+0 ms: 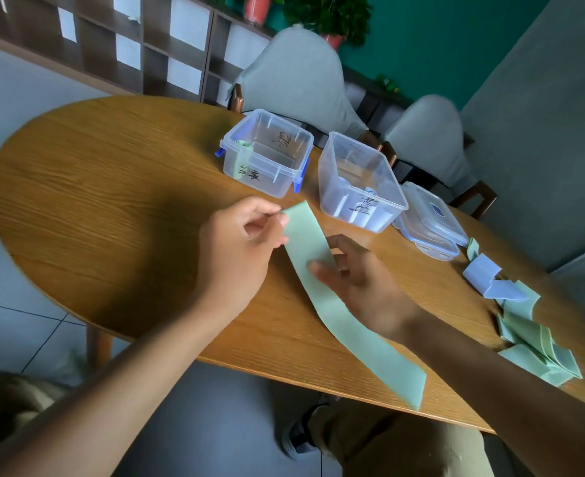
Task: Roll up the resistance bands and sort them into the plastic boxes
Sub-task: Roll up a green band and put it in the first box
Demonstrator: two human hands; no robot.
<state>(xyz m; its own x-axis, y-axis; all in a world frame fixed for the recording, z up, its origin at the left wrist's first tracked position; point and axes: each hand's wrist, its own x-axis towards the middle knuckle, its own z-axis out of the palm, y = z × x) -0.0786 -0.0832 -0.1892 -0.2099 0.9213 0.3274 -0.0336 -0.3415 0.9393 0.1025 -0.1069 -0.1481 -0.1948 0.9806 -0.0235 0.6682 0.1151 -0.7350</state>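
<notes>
A long pale green resistance band (346,321) lies flat across the wooden table (112,187), its near end hanging past the table's front edge. My left hand (246,242) pinches the band's far end between thumb and fingers. My right hand (356,280) holds the band a little further down, thumb on top and fingers beneath. Behind them stand two clear plastic boxes: the left box (267,156) holds a rolled green band (244,145), the right box (359,180) holds a rolled blue band (370,192).
Two box lids (428,218) are stacked right of the boxes. A heap of loose green and blue bands (521,315) lies at the table's right side. Two grey chairs (301,74) stand behind the table, with a shelf further back.
</notes>
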